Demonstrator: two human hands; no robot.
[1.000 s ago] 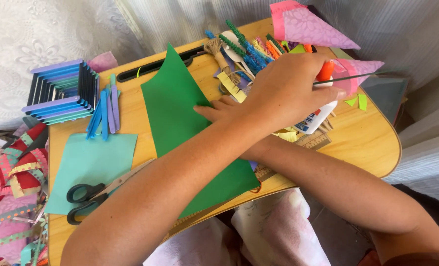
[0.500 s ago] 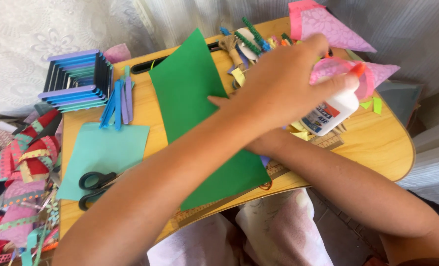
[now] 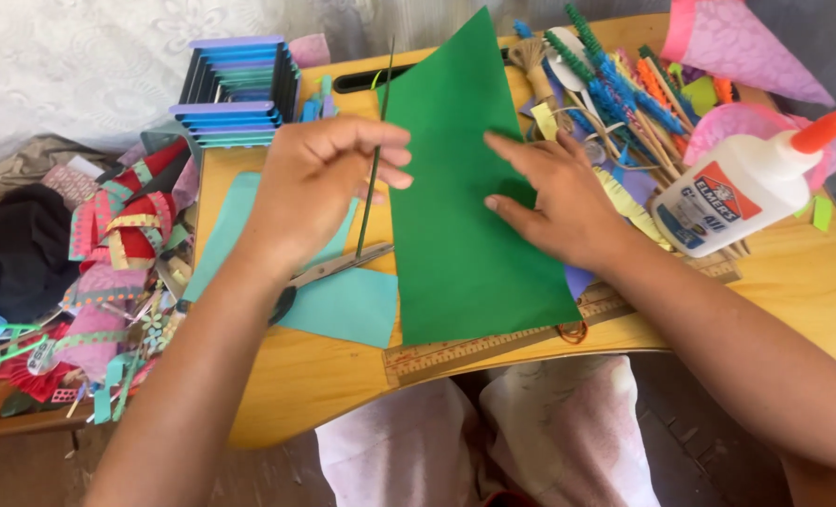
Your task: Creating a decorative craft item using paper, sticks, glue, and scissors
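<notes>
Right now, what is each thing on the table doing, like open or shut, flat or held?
Green paper: flat on the table, pressed by the right hand.
Thin green stick: pinched in the left hand.
Glue bottle: lying on its side, orange cap on.
Scissors: lying on the teal paper, partly under the left hand.
Ruler: flat, partly under the green paper.

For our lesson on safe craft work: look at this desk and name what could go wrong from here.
1. The left hand pinches a thin green stick right above the scissors; reaching down could catch a finger on the blades.
2. The glue bottle lies on its side over the craft sticks; if its cap is loose it may leak.
3. The green paper, pinned only by the right hand, overhangs the ruler and could slip or crease.
</notes>
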